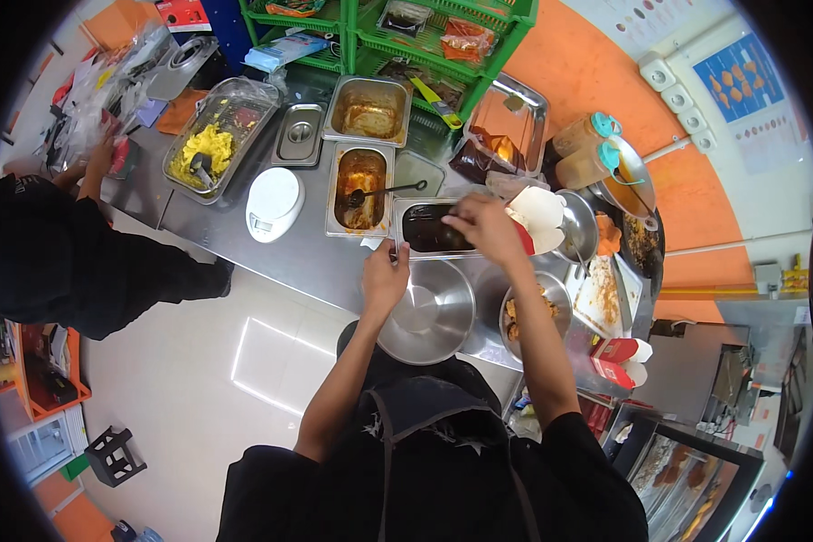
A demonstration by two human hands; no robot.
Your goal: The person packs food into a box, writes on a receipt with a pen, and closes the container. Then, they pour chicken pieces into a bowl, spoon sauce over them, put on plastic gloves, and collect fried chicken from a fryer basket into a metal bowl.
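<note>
With fingers and thumb, my left hand (386,274) grips the near left corner of a steel pan of dark sauce (425,230). Over the pan's right part is my right hand (484,227), its fingers bent down; whether they hold anything is hidden. Just below the pan sits a steel mixing bowl (423,311) with nothing in it. To its right, partly behind my right forearm, a smaller steel bowl holds browned food pieces (513,318). A white and red paper food box (538,217) stands beside my right hand. Left of the sauce pan, a dark ladle (393,190) rests in another sauce-stained pan (362,223).
A white kitchen scale (274,203) and a tray of yellow food (206,152) are at left. At right lie a white cutting board (596,305) and a knife (623,295). Green shelves (352,40) rise behind. Another person in black (74,251) works at far left.
</note>
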